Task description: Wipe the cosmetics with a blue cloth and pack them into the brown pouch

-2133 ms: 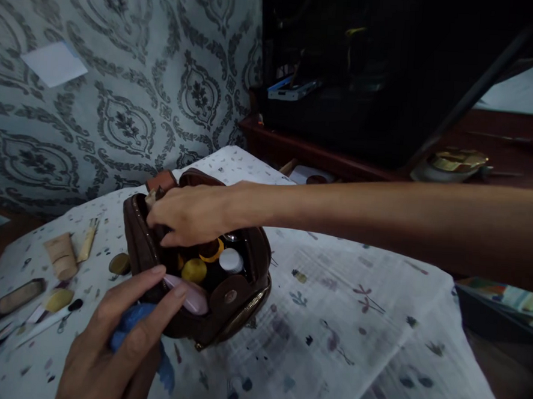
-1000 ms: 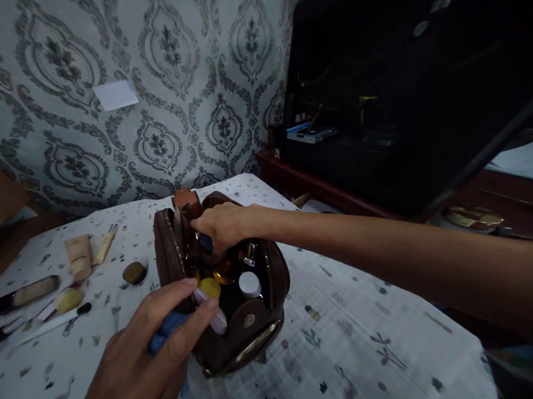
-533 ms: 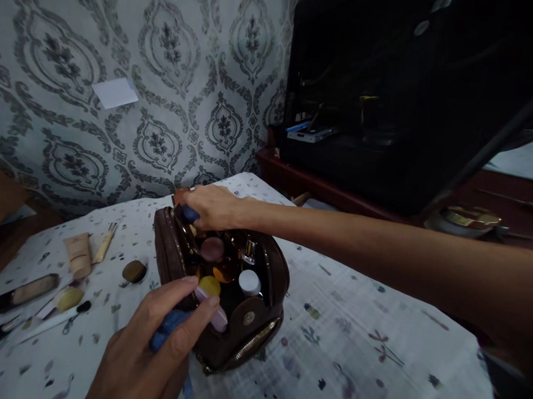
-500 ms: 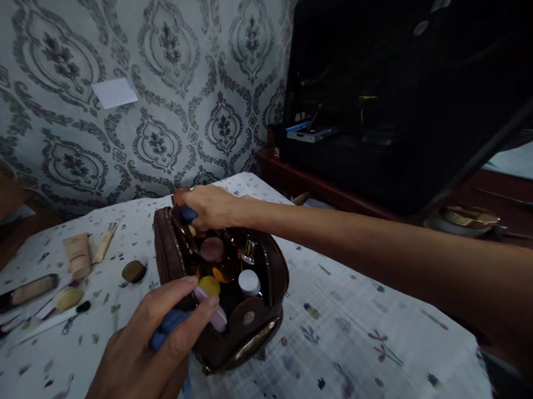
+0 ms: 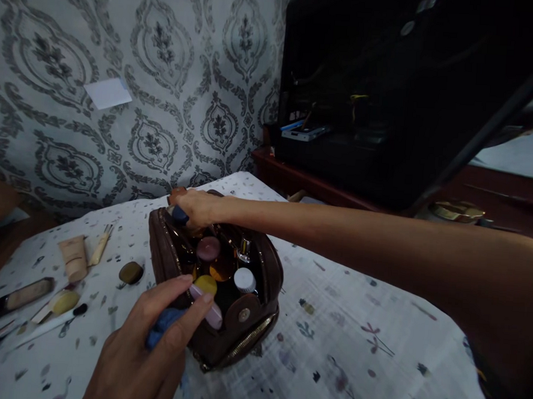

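A brown zip-up cosmetics bag (image 5: 216, 347) stands unzipped on the cloth, filled with several bottles and caps. At its near left edge is my left hand (image 5: 145, 336); its index and middle fingertips rest on a lilac oblong item (image 5: 214, 317), the thumb hidden. Blue fabric (image 5: 163, 325) shows under these fingers. My right hand (image 5: 196, 210) is closed at the bag's far end, beside a dark blue item (image 5: 179, 216); what its fingers grip is partly hidden. Inside are a white ribbed cap (image 5: 244, 280), a yellow round item (image 5: 206, 286) and a pink round item (image 5: 208, 248).
Left on the patterned cloth (image 5: 326, 323) lie a beige tube (image 5: 73, 259), a slim pale tube (image 5: 101, 245), a foundation bottle (image 5: 21, 297), a white-handled brush (image 5: 44, 330) and a dark oval item (image 5: 131, 272). A large black case (image 5: 363, 163) stands behind, right.
The whole scene has shifted slightly left as the view turned. Both hands keep nearly the same places at the bag, and the lilac item stays under my left fingertips.
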`<move>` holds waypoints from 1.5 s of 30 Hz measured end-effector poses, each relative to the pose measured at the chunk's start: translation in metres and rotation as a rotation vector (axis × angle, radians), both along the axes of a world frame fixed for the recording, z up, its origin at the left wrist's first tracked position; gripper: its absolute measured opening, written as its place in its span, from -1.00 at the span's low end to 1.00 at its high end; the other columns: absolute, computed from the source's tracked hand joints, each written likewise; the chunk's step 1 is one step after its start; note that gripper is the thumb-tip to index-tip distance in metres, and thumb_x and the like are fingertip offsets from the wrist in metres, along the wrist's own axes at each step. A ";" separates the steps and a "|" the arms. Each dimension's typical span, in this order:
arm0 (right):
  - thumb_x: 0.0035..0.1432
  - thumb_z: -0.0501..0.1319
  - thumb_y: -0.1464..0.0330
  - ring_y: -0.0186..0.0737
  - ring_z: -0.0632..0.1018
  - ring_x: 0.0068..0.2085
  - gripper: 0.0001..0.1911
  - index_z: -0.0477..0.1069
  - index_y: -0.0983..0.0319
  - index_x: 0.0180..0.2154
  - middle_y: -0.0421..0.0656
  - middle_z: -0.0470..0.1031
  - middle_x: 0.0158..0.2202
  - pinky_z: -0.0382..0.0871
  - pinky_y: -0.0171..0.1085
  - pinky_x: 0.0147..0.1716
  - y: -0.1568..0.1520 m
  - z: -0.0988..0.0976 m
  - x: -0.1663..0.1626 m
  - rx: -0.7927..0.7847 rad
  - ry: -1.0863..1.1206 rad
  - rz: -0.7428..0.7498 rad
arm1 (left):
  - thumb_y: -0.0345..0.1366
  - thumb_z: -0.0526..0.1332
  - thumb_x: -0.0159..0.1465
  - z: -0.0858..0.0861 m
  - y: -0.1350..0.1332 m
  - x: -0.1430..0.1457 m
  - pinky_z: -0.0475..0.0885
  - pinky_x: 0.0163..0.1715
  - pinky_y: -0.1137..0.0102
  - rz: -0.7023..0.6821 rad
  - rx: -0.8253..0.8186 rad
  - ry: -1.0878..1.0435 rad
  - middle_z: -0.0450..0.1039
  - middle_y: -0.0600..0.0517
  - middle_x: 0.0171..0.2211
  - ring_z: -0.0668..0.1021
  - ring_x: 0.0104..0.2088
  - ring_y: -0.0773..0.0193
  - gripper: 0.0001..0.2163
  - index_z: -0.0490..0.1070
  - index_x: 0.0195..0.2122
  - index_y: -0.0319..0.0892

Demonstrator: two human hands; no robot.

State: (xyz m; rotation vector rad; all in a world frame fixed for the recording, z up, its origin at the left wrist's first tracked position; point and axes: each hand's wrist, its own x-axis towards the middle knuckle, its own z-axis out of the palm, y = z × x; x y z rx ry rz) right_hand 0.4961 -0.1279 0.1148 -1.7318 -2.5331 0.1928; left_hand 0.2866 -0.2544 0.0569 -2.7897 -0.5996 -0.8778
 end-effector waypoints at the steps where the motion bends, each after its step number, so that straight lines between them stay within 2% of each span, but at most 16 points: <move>1: -0.16 0.45 0.52 -0.08 0.60 -0.03 -0.33 0.39 0.30 0.05 -0.02 0.58 -0.01 0.45 -0.37 -0.22 0.002 -0.001 -0.001 -0.017 -0.005 -0.014 | -0.55 0.02 0.37 0.000 0.000 0.000 0.52 -0.09 0.52 0.000 0.000 0.005 0.28 -0.11 0.21 0.44 0.19 0.23 -0.51 0.28 0.27 0.00; 4: -0.17 0.45 0.51 -0.06 0.58 0.00 -0.33 0.38 0.32 0.06 0.01 0.55 0.02 0.45 -0.36 -0.21 0.004 -0.005 -0.003 -0.033 0.011 -0.049 | -0.54 0.02 0.38 0.000 0.000 0.000 0.51 -0.10 0.52 0.018 -0.014 0.000 0.28 -0.12 0.21 0.45 0.17 0.23 -0.53 0.30 0.25 -0.01; 9: -0.06 0.42 0.46 0.05 0.55 0.08 -0.29 0.30 0.33 0.16 0.11 0.44 0.15 0.46 -0.26 -0.10 -0.004 -0.005 -0.001 0.051 0.025 -0.028 | -0.56 0.02 0.37 0.000 -0.002 0.001 0.51 -0.11 0.52 0.012 -0.026 -0.013 0.28 -0.11 0.21 0.45 0.17 0.23 -0.52 0.31 0.25 -0.01; 14: -0.02 0.41 0.44 0.06 0.54 0.09 -0.38 0.35 0.32 0.11 0.08 0.45 0.13 0.47 -0.23 -0.06 -0.008 -0.002 0.001 0.016 -0.012 -0.020 | -0.57 0.01 0.36 0.001 -0.001 0.002 0.52 -0.13 0.55 -0.002 -0.023 -0.021 0.28 -0.11 0.22 0.45 0.18 0.25 -0.50 0.29 0.26 0.00; 20: 0.00 0.38 0.46 0.02 0.54 0.06 -0.35 0.32 0.31 0.15 0.10 0.37 0.18 0.45 -0.26 -0.09 -0.020 0.011 0.004 0.036 -0.012 0.020 | -0.56 0.03 0.36 -0.001 0.000 0.001 0.54 -0.11 0.50 -0.001 -0.001 -0.026 0.31 -0.12 0.22 0.48 0.17 0.20 -0.48 0.28 0.29 0.02; 25: 0.16 0.24 0.49 -0.07 0.52 0.07 -0.46 0.32 0.36 0.19 0.03 0.47 0.10 0.39 -0.30 -0.05 -0.027 0.025 -0.001 0.090 0.140 0.202 | -0.57 0.05 0.36 0.001 -0.002 0.001 0.53 -0.05 0.47 0.006 -0.019 -0.026 0.30 -0.13 0.23 0.47 0.18 0.19 -0.45 0.23 0.32 0.04; 28: 0.19 0.22 0.47 -0.11 0.52 0.04 -0.49 0.35 0.36 0.18 -0.02 0.52 0.03 0.37 -0.32 -0.09 -0.025 0.022 -0.006 0.096 0.212 0.210 | -0.58 0.05 0.36 0.001 -0.002 0.001 0.51 -0.02 0.45 0.006 -0.018 -0.020 0.29 -0.12 0.24 0.47 0.18 0.20 -0.42 0.19 0.34 0.07; 33: 0.15 0.26 0.48 -0.18 0.53 -0.05 -0.51 0.38 0.38 0.13 -0.06 0.54 -0.03 0.34 -0.35 -0.13 -0.023 0.012 -0.002 0.114 0.254 0.253 | -0.48 0.04 0.40 -0.005 -0.001 -0.002 0.54 -0.14 0.46 0.054 0.001 0.008 0.27 -0.11 0.25 0.47 0.18 0.15 -0.46 0.16 0.36 0.10; 37: 0.17 0.24 0.48 -0.21 0.54 -0.12 -0.54 0.36 0.33 0.12 -0.12 0.55 -0.10 0.35 -0.35 -0.18 -0.023 0.006 0.000 0.134 0.297 0.225 | -0.46 0.04 0.40 -0.007 0.001 -0.005 0.54 -0.05 0.39 0.053 -0.005 0.002 0.27 -0.10 0.26 0.47 0.18 0.11 -0.46 0.17 0.35 0.13; 40: 0.19 0.24 0.43 -0.15 0.55 -0.12 -0.58 0.36 0.34 0.09 -0.06 0.56 -0.09 0.38 -0.31 -0.22 -0.023 0.004 -0.003 0.143 0.308 0.105 | -0.50 0.07 0.37 -0.006 0.001 -0.004 0.54 -0.04 0.40 0.045 -0.017 -0.007 0.28 -0.09 0.26 0.49 0.17 0.14 -0.44 0.18 0.35 0.12; 42: 0.19 0.25 0.35 -0.07 0.57 -0.09 -0.63 0.41 0.34 0.02 0.00 0.57 -0.07 0.40 -0.28 -0.27 -0.022 0.004 -0.006 0.108 0.297 0.031 | -0.51 0.07 0.37 -0.006 0.001 -0.004 0.54 -0.05 0.40 0.048 -0.018 -0.008 0.28 -0.09 0.26 0.50 0.15 0.15 -0.44 0.19 0.34 0.11; 45: 0.18 0.25 0.31 -0.04 0.59 -0.08 -0.72 0.49 0.33 -0.11 0.03 0.59 -0.09 0.41 -0.29 -0.33 -0.021 0.005 -0.010 0.035 0.299 -0.002 | -0.51 0.07 0.37 -0.006 0.000 -0.002 0.54 -0.05 0.40 0.050 -0.010 -0.029 0.30 -0.08 0.25 0.51 0.14 0.16 -0.46 0.22 0.32 0.11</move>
